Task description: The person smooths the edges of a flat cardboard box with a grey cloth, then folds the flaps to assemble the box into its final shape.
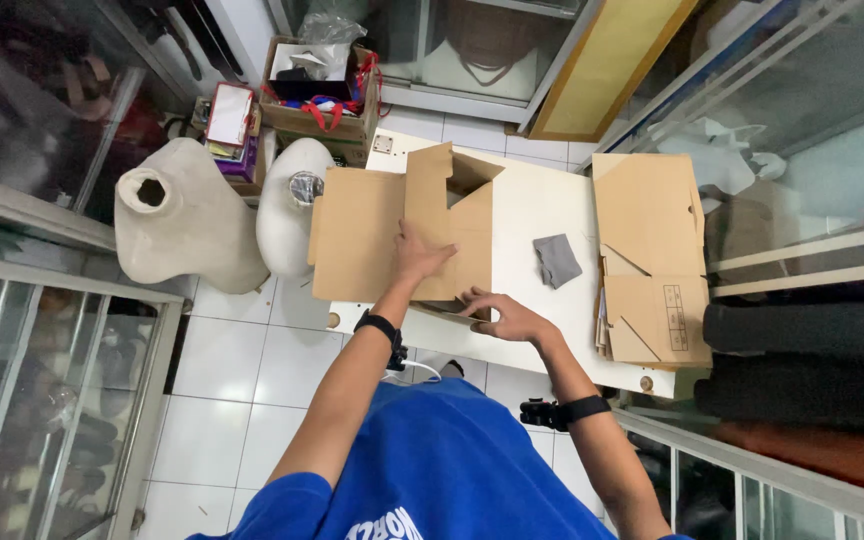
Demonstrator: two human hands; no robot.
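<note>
A brown cardboard box blank (367, 230) lies partly folded on the white table (542, 205), one side panel and flaps standing up at its far end. My left hand (418, 256) presses flat on the blank's middle, fingers spread. My right hand (504, 314) rests on the near edge of the cardboard, fingers bent over a flap near the table's front edge. Both wrists wear black bands.
A stack of flat cardboard blanks (649, 255) lies at the table's right. A grey folded cloth (556, 260) sits between it and my hands. Two white mannequin torsos (187, 215) stand left of the table. A box of clutter (318, 85) sits behind. Glass cabinets line both sides.
</note>
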